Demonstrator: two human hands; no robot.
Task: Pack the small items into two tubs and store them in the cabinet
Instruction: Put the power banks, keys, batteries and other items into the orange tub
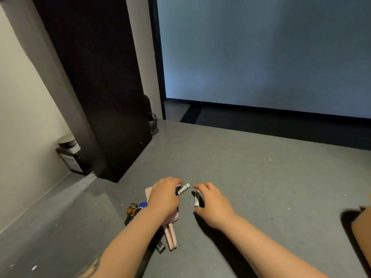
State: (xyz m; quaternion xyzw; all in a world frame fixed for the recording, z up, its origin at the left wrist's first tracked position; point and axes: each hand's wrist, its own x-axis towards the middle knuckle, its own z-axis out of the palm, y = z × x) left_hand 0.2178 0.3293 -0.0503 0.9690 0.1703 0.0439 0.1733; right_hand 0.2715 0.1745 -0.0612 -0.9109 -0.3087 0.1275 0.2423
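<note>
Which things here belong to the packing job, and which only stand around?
For the job: batteries in left hand at; battery under right hand; pink wallet; keys.

Standing around: dark jar; glass cup; grey counter.

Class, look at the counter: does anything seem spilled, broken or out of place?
Nothing looks spilled or broken. Pale specks dot the grey counter. The left hand and right hand each hold a battery, and no tub is in view.
</note>
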